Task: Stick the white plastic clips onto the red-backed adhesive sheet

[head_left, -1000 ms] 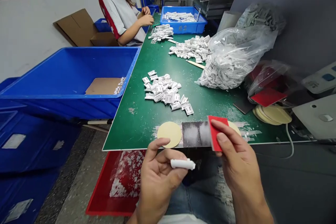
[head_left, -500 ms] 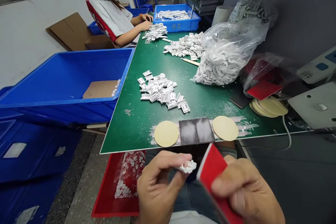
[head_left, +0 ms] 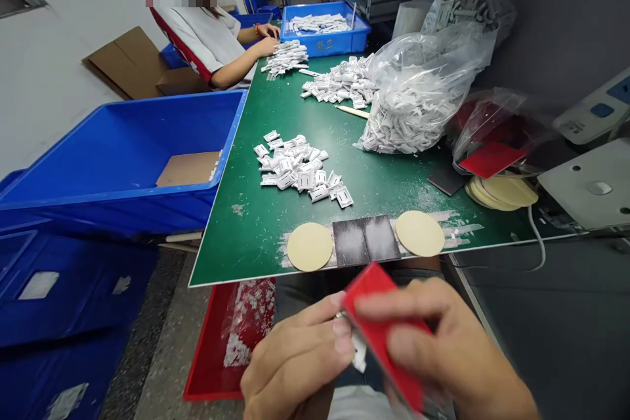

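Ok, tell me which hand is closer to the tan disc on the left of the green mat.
Left. The left hand is below and nearly under the tan disc; the right hand is below and farther right, holding a red pad.

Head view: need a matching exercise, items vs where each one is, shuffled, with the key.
Items:
1. red-backed pad
2. tan discs
3. cardboard sheet
4. white scraps

Places:
A. inside the blue crate
B. in the red tray
C. in the right hand
D. on the green mat

Pairs: 1-C, 2-D, 3-A, 4-B
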### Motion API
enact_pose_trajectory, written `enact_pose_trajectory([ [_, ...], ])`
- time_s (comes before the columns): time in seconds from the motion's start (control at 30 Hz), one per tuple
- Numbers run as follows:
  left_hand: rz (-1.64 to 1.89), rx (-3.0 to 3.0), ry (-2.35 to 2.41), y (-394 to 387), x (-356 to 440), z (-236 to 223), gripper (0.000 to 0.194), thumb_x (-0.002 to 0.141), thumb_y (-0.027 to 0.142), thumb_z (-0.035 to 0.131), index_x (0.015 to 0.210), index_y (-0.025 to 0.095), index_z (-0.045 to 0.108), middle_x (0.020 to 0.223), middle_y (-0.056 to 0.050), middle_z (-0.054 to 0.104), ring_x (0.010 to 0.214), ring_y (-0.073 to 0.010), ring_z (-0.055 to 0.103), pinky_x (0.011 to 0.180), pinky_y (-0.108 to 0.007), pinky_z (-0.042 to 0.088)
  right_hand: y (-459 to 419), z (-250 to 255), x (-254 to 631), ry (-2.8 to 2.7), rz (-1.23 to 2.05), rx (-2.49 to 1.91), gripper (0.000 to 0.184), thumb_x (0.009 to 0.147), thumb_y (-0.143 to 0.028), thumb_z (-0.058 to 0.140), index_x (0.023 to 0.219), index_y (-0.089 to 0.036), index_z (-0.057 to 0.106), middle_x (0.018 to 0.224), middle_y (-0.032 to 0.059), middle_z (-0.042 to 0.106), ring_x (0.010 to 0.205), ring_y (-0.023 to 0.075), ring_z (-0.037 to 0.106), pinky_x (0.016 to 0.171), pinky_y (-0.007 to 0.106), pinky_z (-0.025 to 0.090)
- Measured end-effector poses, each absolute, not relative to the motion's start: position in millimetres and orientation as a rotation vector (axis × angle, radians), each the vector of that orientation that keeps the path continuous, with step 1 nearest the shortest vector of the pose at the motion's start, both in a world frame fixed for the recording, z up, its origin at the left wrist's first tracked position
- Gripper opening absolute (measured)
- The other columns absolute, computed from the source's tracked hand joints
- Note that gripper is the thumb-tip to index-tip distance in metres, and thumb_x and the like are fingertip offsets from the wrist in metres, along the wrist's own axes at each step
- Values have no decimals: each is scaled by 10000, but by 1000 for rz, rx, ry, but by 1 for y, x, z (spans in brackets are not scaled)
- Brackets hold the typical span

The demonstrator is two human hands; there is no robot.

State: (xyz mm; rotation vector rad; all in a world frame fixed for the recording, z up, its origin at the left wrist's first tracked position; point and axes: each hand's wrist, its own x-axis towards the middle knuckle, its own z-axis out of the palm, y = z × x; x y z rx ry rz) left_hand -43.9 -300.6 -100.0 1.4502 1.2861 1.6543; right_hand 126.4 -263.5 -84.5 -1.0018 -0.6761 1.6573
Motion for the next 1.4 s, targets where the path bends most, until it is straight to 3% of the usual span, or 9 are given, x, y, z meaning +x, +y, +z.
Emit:
enact_pose_trajectory([
  [0.1, 1612, 1488, 1290, -301, -46, -99, 506, 787, -33, 878, 1054, 397, 873, 955, 38, 888, 1023, -288, 860, 986, -462, 700, -264, -84, 129, -623, 1505, -1042, 284, 827, -469, 958, 1098, -398, 913, 570, -17, 771, 456, 85, 603, 427, 142, 407],
  [0.17, 1646, 1548, 1224, -295, -47, -102, 482, 788, 6, 902, 1066, 398, 872, 933, 41, 890, 978, -270, 869, 924, -405, 714, -263, -84, 131, -803, 1651, -968, 240, 812, -481, 961, 1020, -363, 934, 658, 12, 820, 483, 109, 626, 457, 189, 457],
  [0.37, 1593, 1003, 1143, -278, -38, -106, 147, 785, 230, 980, 787, 310, 856, 732, 19, 839, 779, -211, 855, 783, -310, 706, -259, -91, 134, -757, 1364, -1201, 237, 926, -461, 874, 1122, -336, 919, 612, -10, 759, 540, 114, 600, 556, 203, 489],
  [0.53, 1536, 970, 963, -275, -39, -110, 178, 792, 136, 959, 836, 284, 871, 761, -5, 853, 800, -215, 867, 787, -284, 707, -264, -85, 129, -659, 1380, -1152, 213, 884, -496, 892, 981, -309, 926, 808, 23, 786, 600, 125, 534, 514, 202, 421],
  [0.77, 1195, 732, 776, -277, -48, -122, 220, 822, 292, 960, 972, 190, 835, 766, -65, 853, 645, -193, 825, 610, -223, 657, -270, -72, 132, -482, 1642, -882, 203, 803, -459, 955, 895, -289, 892, 550, -47, 536, 502, 68, 387, 521, 168, 317],
  [0.97, 1117, 532, 740, -280, -43, -120, 270, 760, 353, 1006, 872, 191, 820, 703, -28, 823, 605, -146, 785, 602, -192, 615, -258, -88, 141, -920, 1654, -883, 181, 908, -430, 889, 1024, -300, 937, 662, 17, 750, 515, 91, 550, 517, 204, 455],
  [1.03, 1129, 534, 700, -278, -42, -119, 216, 787, 321, 991, 881, 202, 837, 723, -22, 832, 630, -124, 788, 611, -156, 602, -253, -89, 142, -867, 1407, -1078, 173, 894, -399, 913, 1055, -338, 931, 669, -8, 770, 574, 94, 609, 562, 177, 493],
  [1.23, 1118, 543, 633, -276, -45, -121, 136, 832, 275, 960, 924, 236, 867, 762, -17, 855, 652, -103, 794, 633, -129, 601, -254, -84, 139, -884, 1399, -1137, 197, 822, -340, 964, 1015, -314, 937, 645, -1, 805, 537, 101, 649, 526, 171, 523],
  [1.4, 1071, 611, 733, -283, -50, -127, 158, 825, 296, 961, 916, 212, 863, 792, -49, 853, 687, -170, 813, 676, -232, 647, -254, -85, 131, -924, 1407, -1192, 222, 779, -374, 966, 983, -291, 940, 650, -1, 825, 471, 100, 638, 477, 173, 525],
])
